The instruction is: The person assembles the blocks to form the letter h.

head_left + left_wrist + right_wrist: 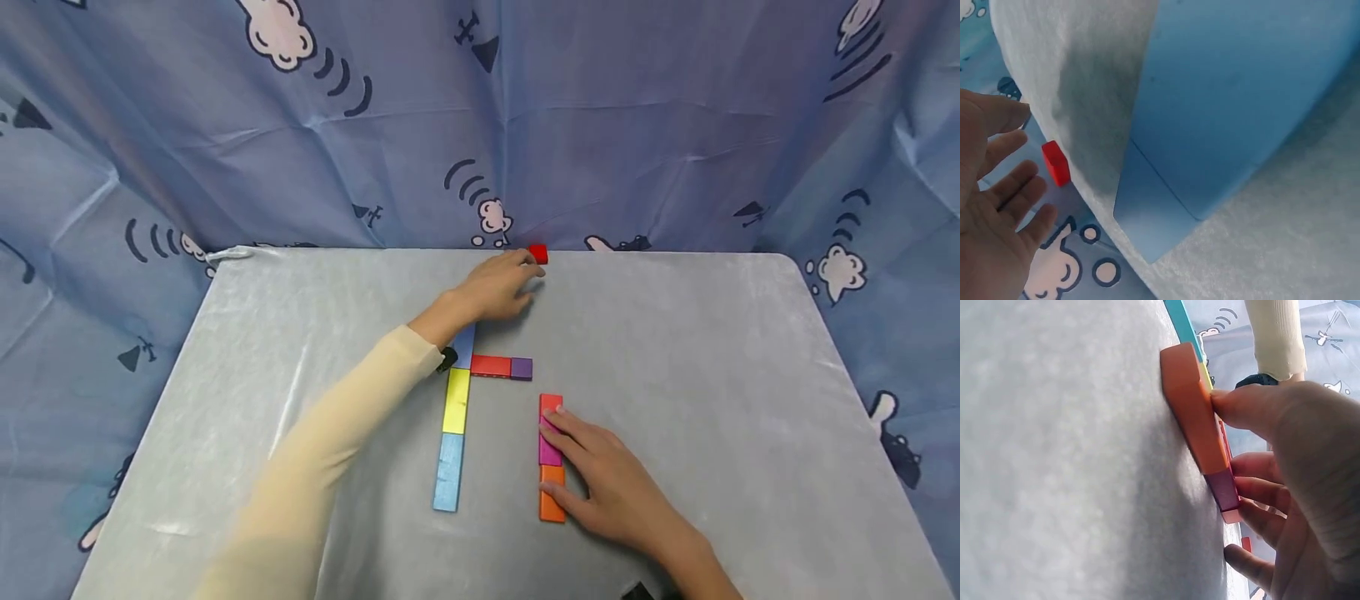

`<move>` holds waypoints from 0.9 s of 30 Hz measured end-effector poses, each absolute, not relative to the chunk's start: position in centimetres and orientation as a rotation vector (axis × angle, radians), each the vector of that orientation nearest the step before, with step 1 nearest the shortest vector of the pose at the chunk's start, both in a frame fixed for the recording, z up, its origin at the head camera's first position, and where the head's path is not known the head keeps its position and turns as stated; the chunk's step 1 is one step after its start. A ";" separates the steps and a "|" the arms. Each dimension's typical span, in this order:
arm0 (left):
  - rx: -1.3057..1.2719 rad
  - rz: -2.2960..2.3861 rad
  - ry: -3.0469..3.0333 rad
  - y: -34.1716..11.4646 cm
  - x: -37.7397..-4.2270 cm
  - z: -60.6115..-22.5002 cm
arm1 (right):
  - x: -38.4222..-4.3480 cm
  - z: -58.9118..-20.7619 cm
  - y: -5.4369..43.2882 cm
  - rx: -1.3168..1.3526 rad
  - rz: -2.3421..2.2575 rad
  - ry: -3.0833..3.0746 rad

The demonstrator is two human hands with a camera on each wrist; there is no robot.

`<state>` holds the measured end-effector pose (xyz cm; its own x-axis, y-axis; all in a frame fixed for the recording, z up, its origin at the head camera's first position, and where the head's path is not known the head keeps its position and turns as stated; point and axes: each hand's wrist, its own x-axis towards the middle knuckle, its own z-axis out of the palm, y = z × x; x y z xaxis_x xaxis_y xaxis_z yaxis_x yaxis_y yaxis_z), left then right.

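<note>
My left hand [500, 286] reaches to the far table edge, fingers spread beside a small red block [537, 253]. In the left wrist view a gap shows between the fingers and that red block [1056, 164]. My right hand [611, 475] rests on a short row: a red block [551, 402], a magenta block [551, 451] and an orange block [552, 505]. Its thumb touches the orange block [1194, 419], its fingers the magenta one. Left of it runs a column: a light blue block [447, 472], a yellow block [456, 402] and a periwinkle block [464, 348], partly hidden by the left arm.
From the column a red block [491, 366] and a purple block [521, 368] branch off to the right. A grey cloth covers the table [712, 358]. Behind it hangs a blue patterned curtain [637, 125]. The left sleeve [322, 458] crosses over the table's left half.
</note>
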<state>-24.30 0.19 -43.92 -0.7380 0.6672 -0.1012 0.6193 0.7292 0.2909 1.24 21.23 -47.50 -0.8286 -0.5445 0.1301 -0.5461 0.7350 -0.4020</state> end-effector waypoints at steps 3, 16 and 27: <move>1.051 0.352 2.754 0.5 -24.8 -44.3 | 1.4 -47.7 21.3 0.929 0.663 -2.901; 1.064 0.358 2.773 1.3 -26.3 -46.0 | 1.4 -47.4 21.5 0.935 0.653 -2.875; 1.024 0.307 2.757 1.5 -26.7 -46.2 | 1.5 -47.5 21.1 0.925 0.658 -2.907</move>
<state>-26.66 1.49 -46.23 -0.7454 0.6591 -0.0996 0.6210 0.7410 0.2556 1.50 21.10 -47.48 -0.8241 -0.5477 0.1443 -0.5565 0.7355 -0.3864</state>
